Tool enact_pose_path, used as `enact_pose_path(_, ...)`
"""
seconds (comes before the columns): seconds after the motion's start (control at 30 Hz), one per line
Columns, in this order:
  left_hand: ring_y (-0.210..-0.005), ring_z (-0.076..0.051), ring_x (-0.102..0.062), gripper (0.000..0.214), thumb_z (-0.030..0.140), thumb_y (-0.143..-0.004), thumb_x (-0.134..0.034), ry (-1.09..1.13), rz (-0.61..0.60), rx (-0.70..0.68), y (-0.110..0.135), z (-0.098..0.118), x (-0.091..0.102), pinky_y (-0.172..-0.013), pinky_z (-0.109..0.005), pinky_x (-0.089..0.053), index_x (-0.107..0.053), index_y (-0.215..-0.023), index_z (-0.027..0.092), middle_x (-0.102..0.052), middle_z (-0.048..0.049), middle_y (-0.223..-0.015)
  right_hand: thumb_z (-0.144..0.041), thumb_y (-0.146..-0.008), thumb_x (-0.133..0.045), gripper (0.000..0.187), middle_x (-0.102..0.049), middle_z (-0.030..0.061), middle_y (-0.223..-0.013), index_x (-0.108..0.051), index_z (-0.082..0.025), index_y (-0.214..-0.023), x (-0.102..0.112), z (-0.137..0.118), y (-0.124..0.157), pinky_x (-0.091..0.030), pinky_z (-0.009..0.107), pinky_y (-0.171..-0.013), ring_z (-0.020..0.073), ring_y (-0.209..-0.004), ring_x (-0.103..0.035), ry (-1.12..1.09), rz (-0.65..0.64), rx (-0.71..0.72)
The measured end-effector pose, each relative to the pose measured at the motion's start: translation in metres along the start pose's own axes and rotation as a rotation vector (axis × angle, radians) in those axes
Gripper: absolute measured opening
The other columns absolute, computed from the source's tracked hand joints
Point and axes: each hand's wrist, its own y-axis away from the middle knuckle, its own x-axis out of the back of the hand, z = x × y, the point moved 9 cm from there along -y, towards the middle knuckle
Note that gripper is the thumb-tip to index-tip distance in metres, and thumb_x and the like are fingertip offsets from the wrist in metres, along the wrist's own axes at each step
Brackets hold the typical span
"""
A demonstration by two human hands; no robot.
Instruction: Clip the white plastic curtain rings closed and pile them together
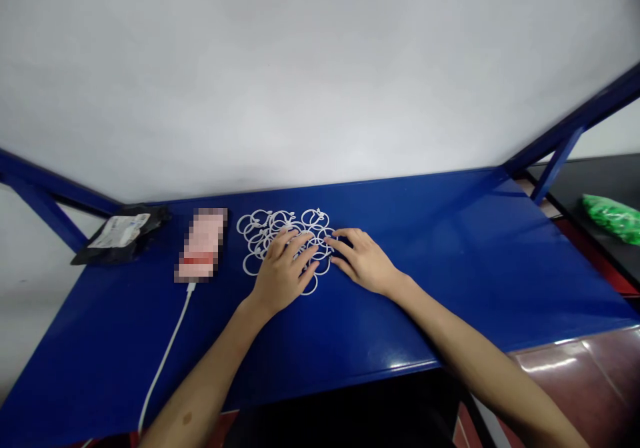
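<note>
A loose cluster of thin white rings, each with a small tab like a curtain ring, lies flat and overlapping on the blue table. My left hand rests palm down over the middle of the cluster, its fingers spread and hiding some of the rings. At the cluster's right edge, my right hand has its fingers apart and bent, with the fingertips at the outermost rings. No ring appears lifted off the table in either hand.
To the left lies a blurred-out pink phone-like object with a white cable running toward me. Beyond it sits a black plastic package with a white label. A green bag lies on a dark surface at far right. A pale wall backs the table.
</note>
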Motion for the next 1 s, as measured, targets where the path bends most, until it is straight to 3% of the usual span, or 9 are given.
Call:
enact_pose_path(0.17, -0.118, -0.029, -0.056, 0.008, 0.018, -0.091, -0.066, -0.043, -0.015, -0.029, -0.002, 0.014, -0.007, -0.106, -0.052, -0.048, -0.072, -0.096, 0.02, -0.07, -0.0068, -0.117, -0.027, -0.102, -0.05, 0.033, -0.064, 0.0159, -0.119, -0.056, -0.013, -0.132, -0.008, 0.004, 0.002, -0.055, 0.048, -0.093, 0.0281, -0.109, -0.06, -0.037, 0.003, -0.012)
enact_pose_path(0.3, -0.111, -0.026, -0.057, 0.008, 0.015, -0.092, -0.065, 0.011, 0.032, -0.008, -0.003, 0.012, -0.002, -0.099, -0.047, -0.05, -0.07, -0.094, 0.02, -0.071, -0.0055, -0.109, -0.025, -0.101, -0.051, 0.033, -0.062, 0.0154, -0.122, -0.055, -0.017, -0.133, 0.002, 0.007, 0.007, -0.055, 0.049, -0.095, 0.0274, -0.112, -0.06, -0.134, 0.044, -0.04)
enact_pose_path(0.4, -0.1, -0.021, -0.059, 0.01, 0.013, -0.093, -0.063, 0.143, 0.102, 0.023, -0.002, 0.011, 0.01, -0.09, -0.039, -0.052, -0.069, -0.098, 0.02, -0.07, -0.0053, -0.103, -0.027, -0.1, -0.056, 0.035, -0.06, 0.0134, -0.124, -0.054, -0.02, -0.134, 0.015, 0.007, 0.01, -0.054, 0.046, -0.097, 0.0248, -0.114, -0.06, -0.345, 0.123, -0.108)
enact_pose_path(0.47, -0.094, -0.019, -0.059, 0.012, 0.011, -0.093, -0.063, 0.227, 0.152, 0.023, -0.001, 0.015, 0.018, -0.086, -0.035, -0.052, -0.068, -0.098, 0.02, -0.069, -0.0043, -0.099, -0.029, -0.098, -0.059, 0.033, -0.063, 0.0095, -0.116, -0.057, -0.022, -0.131, 0.019, 0.009, 0.012, -0.055, 0.04, -0.092, 0.0201, -0.103, -0.063, -0.545, 0.163, -0.183)
enact_pose_path(0.57, -0.092, -0.017, -0.059, 0.013, 0.009, -0.091, -0.064, 0.3, 0.18, -0.015, 0.0, 0.027, 0.024, -0.084, -0.033, -0.051, -0.068, -0.097, 0.021, -0.068, -0.0031, -0.096, -0.032, -0.098, -0.061, 0.025, -0.066, 0.0034, -0.097, -0.065, -0.023, -0.12, 0.014, 0.009, 0.015, -0.055, 0.032, -0.08, 0.0142, -0.082, -0.063, -0.812, 0.165, -0.301)
enact_pose_path(0.7, -0.094, -0.018, -0.06, 0.015, 0.01, -0.09, -0.065, 0.322, 0.148, -0.049, 0.002, 0.037, 0.024, -0.086, -0.034, -0.052, -0.066, -0.099, 0.021, -0.068, -0.0034, -0.098, -0.034, -0.095, -0.065, 0.023, -0.068, 0.0016, -0.092, -0.067, -0.023, -0.116, 0.005, 0.006, 0.021, -0.053, 0.029, -0.076, 0.0132, -0.081, -0.064, -1.037, 0.154, -0.371)
enact_pose_path(0.8, -0.099, -0.02, -0.062, 0.02, 0.018, -0.089, -0.068, 0.335, 0.159, -0.011, 0.003, 0.034, 0.026, -0.088, -0.038, -0.054, -0.064, -0.109, 0.021, -0.067, -0.0064, -0.106, -0.034, -0.094, -0.067, 0.02, -0.067, 0.0011, -0.089, -0.069, -0.023, -0.111, 0.007, 0.004, 0.024, -0.051, 0.028, -0.073, 0.0126, -0.078, -0.062, -1.008, 0.168, -0.393)
enact_pose_path(0.93, -0.114, -0.026, -0.063, 0.05, 0.034, -0.088, -0.072, 0.443, 0.144, 0.081, 0.004, 0.027, 0.026, -0.095, -0.043, -0.056, -0.053, -0.131, 0.02, -0.064, -0.0128, -0.124, -0.033, -0.093, -0.069, 0.014, -0.067, 0.0007, -0.086, -0.07, -0.021, -0.101, 0.013, -0.002, 0.023, -0.05, 0.028, -0.072, 0.0128, -0.076, -0.06, -0.938, 0.175, -0.356)
enact_pose_path(1.0, -0.109, -0.022, -0.067, 0.041, 0.03, -0.092, -0.067, 0.523, 0.084, 0.132, 0.005, 0.029, 0.019, -0.093, -0.038, -0.058, -0.054, -0.13, 0.021, -0.068, -0.0097, -0.119, -0.032, -0.092, -0.07, 0.012, -0.067, 0.0004, -0.084, -0.069, -0.021, -0.096, 0.014, -0.003, 0.023, -0.049, 0.028, -0.07, 0.0125, -0.074, -0.06, -0.925, 0.185, -0.35)
